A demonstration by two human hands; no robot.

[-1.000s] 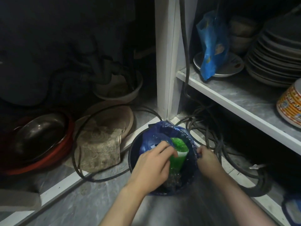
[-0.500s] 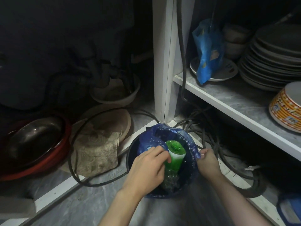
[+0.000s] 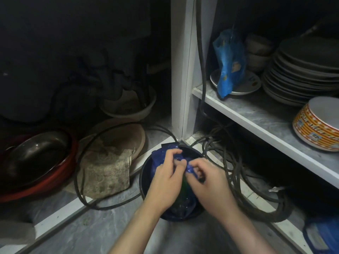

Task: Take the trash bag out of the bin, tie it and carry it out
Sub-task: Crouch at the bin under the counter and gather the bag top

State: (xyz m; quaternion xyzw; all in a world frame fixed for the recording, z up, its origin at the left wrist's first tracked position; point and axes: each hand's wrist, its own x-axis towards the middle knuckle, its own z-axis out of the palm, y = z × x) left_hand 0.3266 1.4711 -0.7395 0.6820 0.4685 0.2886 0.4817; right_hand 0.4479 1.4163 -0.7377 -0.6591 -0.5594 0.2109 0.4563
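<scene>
A small dark round bin (image 3: 145,180) stands on the grey floor in front of a white cabinet post. A blue trash bag (image 3: 158,156) lines it, its edges gathered up over the opening. My left hand (image 3: 167,180) pinches the bag's left edge above the bin. My right hand (image 3: 209,182) pinches the bag's right edge just beside it, so both hands meet over the middle. A sliver of green trash (image 3: 184,186) shows between the hands; the rest of the contents is hidden.
Black cables (image 3: 244,180) coil on the floor right of the bin and loop left over a rag (image 3: 104,171). A red basin (image 3: 36,162) holding a metal bowl sits left. The shelf (image 3: 256,116) above right carries stacked plates, a patterned bowl (image 3: 319,127) and a blue bag (image 3: 229,61).
My right hand pulled the bag's right edge off the rim toward the centre. My left hand lifted the left edge. The bag mouth has closed over the green item.
</scene>
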